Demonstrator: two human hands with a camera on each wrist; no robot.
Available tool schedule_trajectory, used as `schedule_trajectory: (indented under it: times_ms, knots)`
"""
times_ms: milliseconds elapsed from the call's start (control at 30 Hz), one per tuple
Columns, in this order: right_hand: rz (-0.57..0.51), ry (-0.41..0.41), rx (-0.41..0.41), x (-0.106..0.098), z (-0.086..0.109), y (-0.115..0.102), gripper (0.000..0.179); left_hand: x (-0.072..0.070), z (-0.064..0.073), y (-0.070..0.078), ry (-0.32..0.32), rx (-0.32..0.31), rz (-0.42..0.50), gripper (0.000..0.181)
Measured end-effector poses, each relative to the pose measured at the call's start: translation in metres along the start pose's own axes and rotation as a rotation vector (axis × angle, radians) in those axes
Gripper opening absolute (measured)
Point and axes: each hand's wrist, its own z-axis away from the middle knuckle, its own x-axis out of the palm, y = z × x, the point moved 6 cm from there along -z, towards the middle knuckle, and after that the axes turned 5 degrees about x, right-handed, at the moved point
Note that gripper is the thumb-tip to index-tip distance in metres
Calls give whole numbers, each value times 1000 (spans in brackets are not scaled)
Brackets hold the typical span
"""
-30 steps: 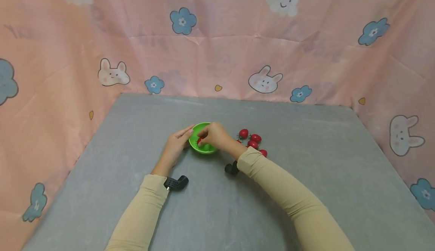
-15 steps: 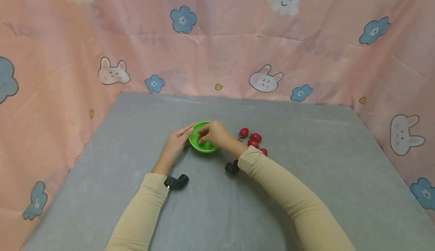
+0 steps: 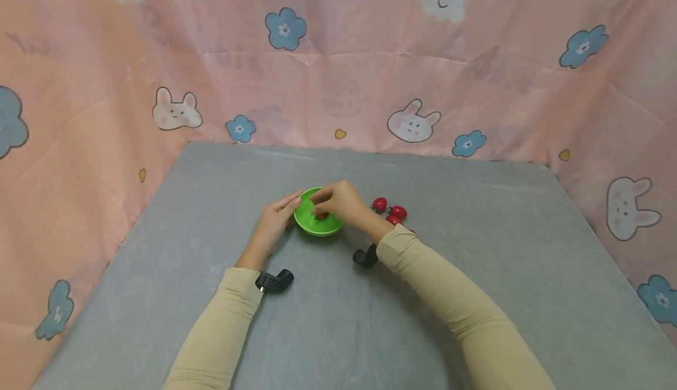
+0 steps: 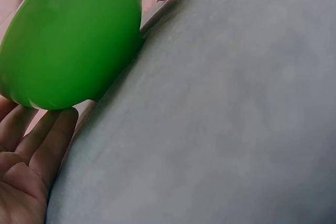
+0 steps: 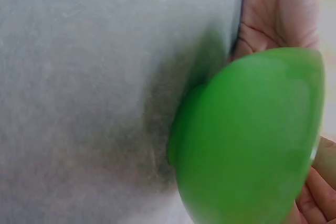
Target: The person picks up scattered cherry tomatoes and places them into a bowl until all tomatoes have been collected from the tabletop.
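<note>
A green bowl (image 3: 319,229) stands upright on the grey table. My left hand (image 3: 271,228) rests its outstretched fingers (image 4: 52,142) against the outer wall, with the thumb by the rim. Above the bowl's right side is my right hand (image 3: 346,202), thumb and fingers parted over the inside. Just below them a red cherry tomato (image 3: 321,215) shows in the bowl, partly covered by the hand. The bowl's outer wall hides its inside in both wrist views.
Several red cherry tomatoes (image 3: 379,204) with green stems lie on the table right of the bowl, some behind the right forearm. A pink printed cloth (image 3: 338,84) hangs along the table's back and sides. Each wrist wears a black camera (image 3: 275,282).
My right hand has let go of the cherry tomato in the bowl and moved slightly up and to the right. The left hand keeps its place at the bowl.
</note>
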Motion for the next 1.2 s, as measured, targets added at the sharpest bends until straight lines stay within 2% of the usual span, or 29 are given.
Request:
schedule_trajectory:
  times_ms: [333,567,767,1000,1200]
  knots:
    - [-64,36,-1,-18,8,4,28,-1,-2,-2,7,2,24,41]
    - [-107,53,28,-29,14,9,30,0,-3,-2,-3,10,18,42]
    - [-186,74,52,-41,18,19,28,0,-2,-2,-2,10,11,40]
    - [-197,130,59,-55,23,31,31,0,-2,-2,-1,6,0,41]
    - [-216,155,98,-66,28,42,31,1,-2,-1,1,9,10,40]
